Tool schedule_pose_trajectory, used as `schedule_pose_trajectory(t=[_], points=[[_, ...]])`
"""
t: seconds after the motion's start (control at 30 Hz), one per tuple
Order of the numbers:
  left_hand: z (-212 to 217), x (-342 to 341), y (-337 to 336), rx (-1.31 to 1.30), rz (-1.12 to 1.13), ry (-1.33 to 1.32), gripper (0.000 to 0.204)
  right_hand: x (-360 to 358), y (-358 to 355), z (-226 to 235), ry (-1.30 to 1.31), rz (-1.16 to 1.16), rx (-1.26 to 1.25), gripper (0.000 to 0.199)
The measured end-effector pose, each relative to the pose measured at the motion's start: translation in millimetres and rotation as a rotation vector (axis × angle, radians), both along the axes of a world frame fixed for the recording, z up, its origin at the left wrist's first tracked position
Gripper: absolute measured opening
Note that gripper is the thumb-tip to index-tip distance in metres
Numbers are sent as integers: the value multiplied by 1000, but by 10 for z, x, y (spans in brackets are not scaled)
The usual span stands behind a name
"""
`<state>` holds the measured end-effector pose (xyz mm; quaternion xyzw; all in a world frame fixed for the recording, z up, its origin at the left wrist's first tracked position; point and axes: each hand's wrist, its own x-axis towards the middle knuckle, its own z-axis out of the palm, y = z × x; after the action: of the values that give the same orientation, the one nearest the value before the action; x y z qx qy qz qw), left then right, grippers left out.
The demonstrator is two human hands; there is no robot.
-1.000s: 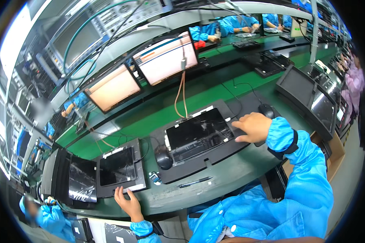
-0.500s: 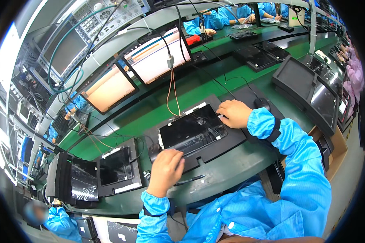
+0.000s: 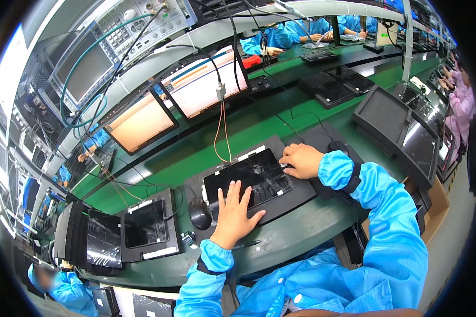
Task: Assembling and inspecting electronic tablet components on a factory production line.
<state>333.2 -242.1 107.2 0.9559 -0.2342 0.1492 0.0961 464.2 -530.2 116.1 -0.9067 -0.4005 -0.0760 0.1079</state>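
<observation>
A black tablet-like panel (image 3: 259, 185) lies screen up in a dark holder (image 3: 296, 199) on the green bench. My left hand (image 3: 235, 217) rests over its lower left part, fingers spread and nothing in them. At the panel's right edge, the fingers of my right hand (image 3: 303, 160) are pinched together; a small pale piece shows at their tips, too small to name. Two copper-coloured cables (image 3: 218, 142) run down to the panel's top edge from a connector block (image 3: 220, 92). A black mouse (image 3: 199, 213) sits just left of the holder.
A second panel (image 3: 144, 224) lies in a holder at left, beside another dark panel (image 3: 104, 238). Two monitors (image 3: 203, 82) stand behind. A pen (image 3: 247, 244) lies near the front edge. Another mouse (image 3: 337, 147) and black trays (image 3: 383, 113) are at right. Co-workers sit across the bench.
My left hand has moved right and up onto the panel, its fingers spreading out from a curled shape. My right hand stays at the panel's right edge.
</observation>
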Motion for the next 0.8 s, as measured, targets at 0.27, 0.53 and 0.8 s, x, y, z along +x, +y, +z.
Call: schedule_pose_trajectory(t=[0.27,0.53,0.8], points=[[40,50,-27,-20,41,46,89,63,-39,-27,13,-1,38,28],[191,76,-216,-40,70,110,90,86,-82,28,7,92,130,14],[237,-23,-14,-265,-84,-489,55,-409,48,1292,101,-74,241,51]])
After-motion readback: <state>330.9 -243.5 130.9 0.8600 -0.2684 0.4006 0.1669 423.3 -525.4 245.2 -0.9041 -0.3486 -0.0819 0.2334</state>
